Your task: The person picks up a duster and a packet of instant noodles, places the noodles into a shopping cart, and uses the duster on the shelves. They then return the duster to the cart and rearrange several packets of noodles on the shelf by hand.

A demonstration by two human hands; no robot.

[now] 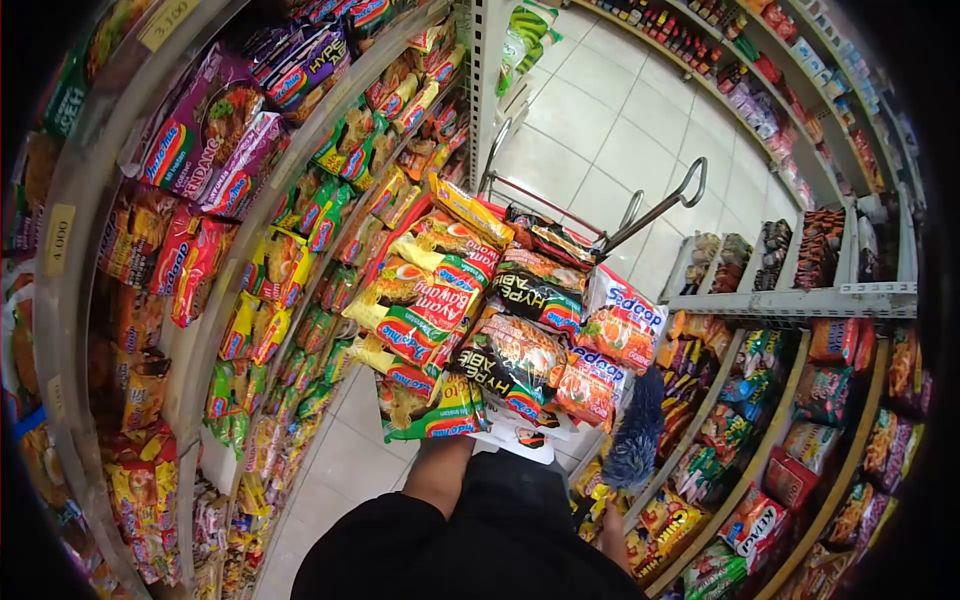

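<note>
Noodle packets (470, 320) in trolley (655, 208) between shelves (200, 340)

A tall heap of bright plastic noodle packets (480, 320) blocks my reach straight ahead, crammed grey metal shelves (200, 350) close the left, slanted racks of snack bags (790, 303) close the right, and only the pale tiled floor (620, 130) beyond lies open.

Left hand beneath noodle packets (455, 310)

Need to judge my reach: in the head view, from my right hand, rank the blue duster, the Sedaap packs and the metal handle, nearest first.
From the right hand:
1. blue duster, just above it, seemingly gripped.
2. Sedaap packs, right side of pile.
3. metal handle, far end, over floor.
</note>
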